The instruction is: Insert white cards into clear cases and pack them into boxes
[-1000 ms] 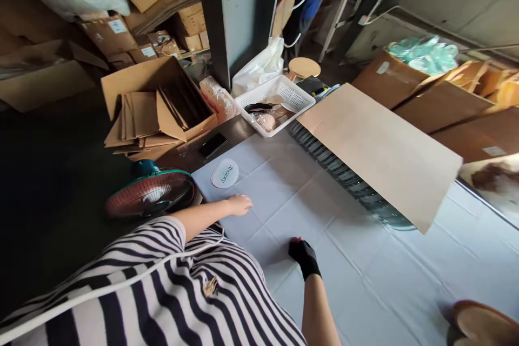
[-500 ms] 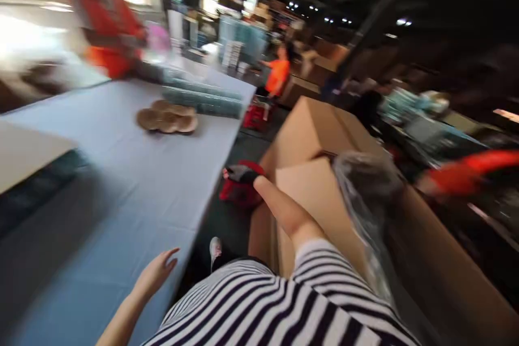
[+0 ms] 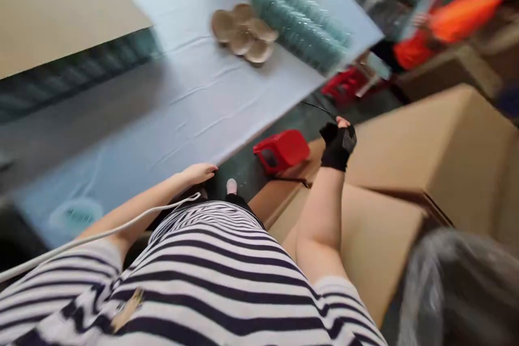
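My left hand (image 3: 200,172) is bare and rests near the edge of the cloth-covered table (image 3: 178,124), its fingers stretched out with nothing in them. A black fingerless glove covers my right hand (image 3: 339,143), which is raised over the aisle with its fingers curled. A thin dark stick (image 3: 318,107) runs from those fingers toward the table edge; its kind is unclear. On the table lies a cluster of brown round pieces (image 3: 242,33). Behind it are rows of clear glass-like items (image 3: 300,21), blurred.
Open cardboard boxes (image 3: 397,146) stand at my right, with clear plastic wrap (image 3: 430,281) over one. Red stools (image 3: 287,148) are on the floor. A pale board (image 3: 68,5) covers dark rows at left. A person in orange (image 3: 462,19) is beyond. A white cord (image 3: 121,227) crosses my left arm.
My view has tilted down and turned left. The left hand now sits at the table edge instead of above the tabletop. My right hand is raised, with the thin stick now visible.
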